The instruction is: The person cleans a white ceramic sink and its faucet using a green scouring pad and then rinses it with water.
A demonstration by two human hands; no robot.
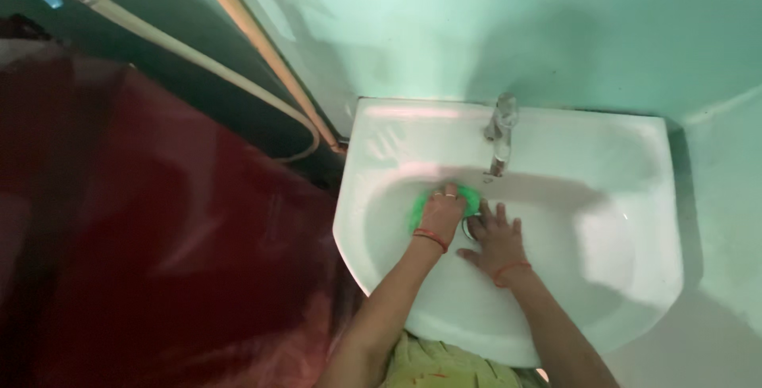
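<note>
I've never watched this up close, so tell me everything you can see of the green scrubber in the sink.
The green scrubber is bright green and looks like a soft, fuzzy pad, mostly hidden under the left hand, which presses it against the back inner wall of the white sink, below the tap. Only its edges show around the fingers. Its exact shape cannot be told.

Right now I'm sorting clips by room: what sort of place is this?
Probably a bathroom or washroom: a white wall-mounted sink with a metal tap, green walls and pipes. The left hand presses a green scrubber into the basin.
</note>
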